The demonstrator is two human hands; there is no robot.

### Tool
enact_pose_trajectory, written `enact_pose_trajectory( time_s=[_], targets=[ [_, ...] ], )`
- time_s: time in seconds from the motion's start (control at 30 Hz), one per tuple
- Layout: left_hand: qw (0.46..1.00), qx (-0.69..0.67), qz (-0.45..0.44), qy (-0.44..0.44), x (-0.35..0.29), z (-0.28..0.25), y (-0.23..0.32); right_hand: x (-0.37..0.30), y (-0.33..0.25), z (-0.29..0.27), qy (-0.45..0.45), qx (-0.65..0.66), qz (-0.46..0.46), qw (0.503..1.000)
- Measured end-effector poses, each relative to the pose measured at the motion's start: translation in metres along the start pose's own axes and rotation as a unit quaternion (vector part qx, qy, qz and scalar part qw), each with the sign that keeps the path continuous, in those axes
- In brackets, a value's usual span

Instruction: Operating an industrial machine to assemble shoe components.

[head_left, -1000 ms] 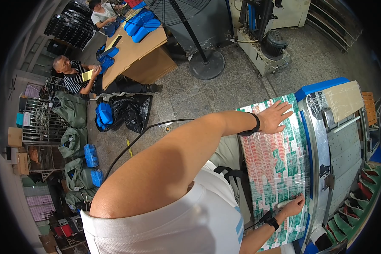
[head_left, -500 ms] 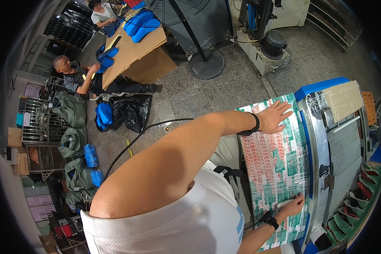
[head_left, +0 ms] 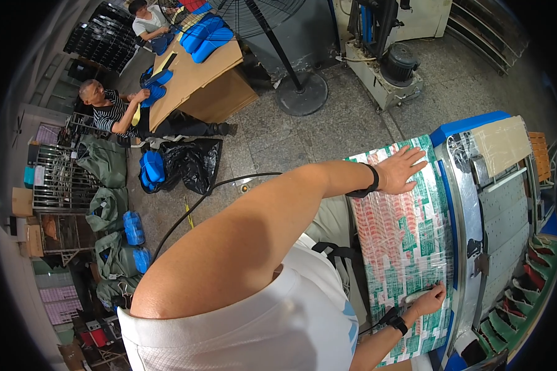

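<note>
My left hand (head_left: 400, 171) lies flat with fingers spread on the far part of a work surface (head_left: 393, 216), which is covered in green, white and red printed sheeting under shiny clear wrap. A black band circles that wrist. Lower on the same surface rests my right hand (head_left: 428, 300), its fingers curled together near the right edge. A small pale thing (head_left: 413, 297) shows beside its palm; what the fingers pinch, if anything, is too small to make out. A dark watch (head_left: 399, 325) sits on the right wrist.
Right of the surface stands a metal-framed machine (head_left: 504, 216) with a green rack (head_left: 520, 309) of red and dark pieces. A fan stand (head_left: 301, 94) and a motor (head_left: 400, 64) stand beyond. Two people work at a cardboard-topped table (head_left: 198, 77) with blue pieces. A black cable (head_left: 195, 207) crosses the floor.
Both my hands stay where they were. At the cardboard-topped table, the person in the striped shirt has shifted head and arms slightly.
</note>
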State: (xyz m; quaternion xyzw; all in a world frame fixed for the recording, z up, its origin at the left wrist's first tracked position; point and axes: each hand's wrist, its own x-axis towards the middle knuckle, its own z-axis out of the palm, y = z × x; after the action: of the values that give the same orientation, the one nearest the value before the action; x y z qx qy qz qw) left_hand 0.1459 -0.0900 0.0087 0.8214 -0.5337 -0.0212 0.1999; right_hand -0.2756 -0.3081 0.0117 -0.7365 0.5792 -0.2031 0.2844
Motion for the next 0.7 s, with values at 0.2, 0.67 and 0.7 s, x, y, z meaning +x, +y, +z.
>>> enact_pose_trajectory(
  time_s=[0.2, 0.67, 0.7],
  targets=[
    [1.000, -0.009, -0.001, -0.008, 0.0001, -0.0019, 0.0006, -0.0005, -0.0008, -0.0001, 0.000, 0.010, -0.008, 1.000],
    [1.000, -0.004, -0.001, -0.002, -0.0001, -0.0008, 0.0002, 0.0017, 0.0042, 0.0008, 0.002, 0.005, -0.007, 1.000],
    [1.000, -0.003, 0.000, -0.001, 0.0000, -0.0013, 0.0006, 0.0011, 0.0032, 0.0008, 0.000, 0.008, -0.005, 1.000]
  ],
)
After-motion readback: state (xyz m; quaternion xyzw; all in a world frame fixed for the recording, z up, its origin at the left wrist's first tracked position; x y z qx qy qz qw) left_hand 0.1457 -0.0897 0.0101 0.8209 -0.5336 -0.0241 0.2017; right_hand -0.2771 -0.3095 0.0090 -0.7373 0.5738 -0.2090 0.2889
